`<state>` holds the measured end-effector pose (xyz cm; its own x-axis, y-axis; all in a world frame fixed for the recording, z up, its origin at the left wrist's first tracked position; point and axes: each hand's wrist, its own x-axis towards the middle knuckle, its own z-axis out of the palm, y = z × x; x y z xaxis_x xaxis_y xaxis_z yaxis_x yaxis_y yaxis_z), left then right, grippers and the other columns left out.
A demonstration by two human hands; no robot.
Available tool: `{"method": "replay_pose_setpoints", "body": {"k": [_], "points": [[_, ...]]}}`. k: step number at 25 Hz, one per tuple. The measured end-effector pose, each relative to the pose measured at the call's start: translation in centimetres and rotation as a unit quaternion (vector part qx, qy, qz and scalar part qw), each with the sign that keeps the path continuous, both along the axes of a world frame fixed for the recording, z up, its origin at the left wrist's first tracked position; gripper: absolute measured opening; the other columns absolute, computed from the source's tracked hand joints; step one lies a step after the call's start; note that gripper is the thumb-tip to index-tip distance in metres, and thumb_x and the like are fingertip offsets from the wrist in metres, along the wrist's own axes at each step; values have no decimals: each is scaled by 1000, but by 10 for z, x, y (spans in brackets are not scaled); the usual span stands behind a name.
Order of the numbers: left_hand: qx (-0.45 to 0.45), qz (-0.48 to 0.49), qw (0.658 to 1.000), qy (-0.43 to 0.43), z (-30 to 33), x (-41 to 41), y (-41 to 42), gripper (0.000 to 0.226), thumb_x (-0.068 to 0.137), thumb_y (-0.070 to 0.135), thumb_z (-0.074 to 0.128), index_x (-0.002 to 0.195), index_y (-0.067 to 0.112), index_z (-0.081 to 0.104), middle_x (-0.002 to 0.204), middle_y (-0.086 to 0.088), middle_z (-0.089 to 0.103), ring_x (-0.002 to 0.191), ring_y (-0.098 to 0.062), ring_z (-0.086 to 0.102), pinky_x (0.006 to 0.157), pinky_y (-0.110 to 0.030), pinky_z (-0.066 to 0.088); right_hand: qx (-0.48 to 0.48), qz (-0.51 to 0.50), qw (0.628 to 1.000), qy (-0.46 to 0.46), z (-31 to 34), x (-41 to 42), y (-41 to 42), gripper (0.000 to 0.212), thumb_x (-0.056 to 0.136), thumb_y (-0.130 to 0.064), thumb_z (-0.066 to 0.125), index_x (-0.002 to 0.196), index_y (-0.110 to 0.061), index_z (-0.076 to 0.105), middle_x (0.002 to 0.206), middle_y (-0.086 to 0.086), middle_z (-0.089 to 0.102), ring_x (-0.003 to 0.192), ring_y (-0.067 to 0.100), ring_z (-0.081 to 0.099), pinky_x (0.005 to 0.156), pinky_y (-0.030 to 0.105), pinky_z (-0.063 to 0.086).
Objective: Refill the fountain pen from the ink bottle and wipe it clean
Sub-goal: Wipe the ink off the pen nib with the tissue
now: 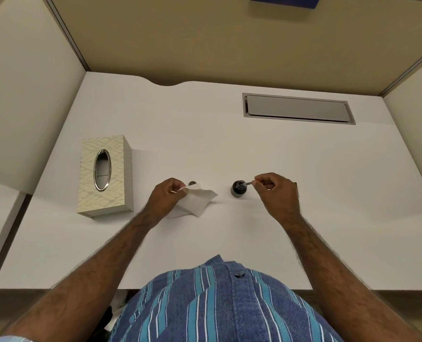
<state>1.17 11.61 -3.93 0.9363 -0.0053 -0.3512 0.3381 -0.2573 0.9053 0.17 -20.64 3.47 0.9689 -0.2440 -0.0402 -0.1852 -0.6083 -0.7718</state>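
A small dark ink bottle [238,189] stands open on the white desk [205,134]. My right hand [276,193] pinches the fountain pen [247,184], whose tip points left into the bottle's mouth. Most of the pen is hidden in my fingers. My left hand [166,196] holds a white tissue [195,201] that droops onto the desk. Just behind the tissue lies a small dark round cap [192,183], partly hidden.
A patterned tissue box [106,176] with an oval opening stands at the left. A grey cable hatch [297,108] is set into the desk at the back right. Partition walls enclose the desk on three sides.
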Motion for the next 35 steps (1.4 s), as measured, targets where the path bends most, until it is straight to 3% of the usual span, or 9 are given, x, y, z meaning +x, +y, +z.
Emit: {"method": "replay_pose_setpoints", "body": {"k": [4,6,8,11,17,22,26,30,35], "points": [[-114,28,991,68,6,2,1,19,90,23,70,108,28,70,99,-10,78,86,-20,65,78,-38,49,15,-8,1000,7,2,0,-1,9,92,-22,80,99,-17,82,91,-10,78,80,-15,66,69,0,45],[-166,49,978,117,8,6,-1,25,92,9,68,114,22,71,105,-4,79,95,-21,67,80,-38,54,26,-17,999,10,2,1,-3,9,92,-22,79,99,-18,82,89,-12,77,79,-15,66,68,0,45],[-194,67,968,146,9,8,-4,18,92,7,71,108,15,74,96,1,79,93,-19,68,74,-35,58,34,-25,999,13,3,1,-3,9,92,-21,79,99,-18,82,88,-13,77,78,-16,66,67,0,45],[-203,88,963,153,15,9,-8,8,94,11,72,101,11,74,90,0,78,86,-19,68,71,-34,59,44,-32,998,12,3,0,-5,9,92,-19,78,100,-17,82,88,-13,77,77,-18,66,67,0,45],[-239,78,955,157,22,12,-17,30,95,-8,57,114,11,71,108,-7,75,94,-22,69,81,-33,57,66,-58,996,16,5,-3,-11,11,92,-21,79,102,-17,82,91,-8,80,80,-9,70,67,2,47],[-232,97,955,159,23,15,-26,13,100,9,62,106,10,74,99,-4,79,95,-23,70,74,-35,60,126,-85,988,31,7,-3,-19,11,91,-22,79,101,-19,82,90,-2,81,83,17,78,80,29,62],[-225,99,957,155,25,17,-31,18,102,17,63,114,7,72,110,-10,74,101,-27,68,80,-43,61,206,-124,970,40,4,-5,-26,11,91,-15,79,101,-13,81,90,8,81,80,22,78,73,30,66],[-240,116,948,171,31,19,-37,18,106,15,54,113,6,68,116,-15,70,101,-31,68,82,-49,60,250,-158,954,54,1,-8,-34,10,90,-10,78,100,-9,80,90,11,81,77,21,77,81,38,67],[-287,133,931,181,42,20,-48,27,107,8,46,128,0,60,122,-18,66,105,-35,66,84,-52,59,353,-176,917,59,3,-12,-43,15,91,-6,77,106,-1,78,95,18,78,83,29,75,62,24,61]]}}
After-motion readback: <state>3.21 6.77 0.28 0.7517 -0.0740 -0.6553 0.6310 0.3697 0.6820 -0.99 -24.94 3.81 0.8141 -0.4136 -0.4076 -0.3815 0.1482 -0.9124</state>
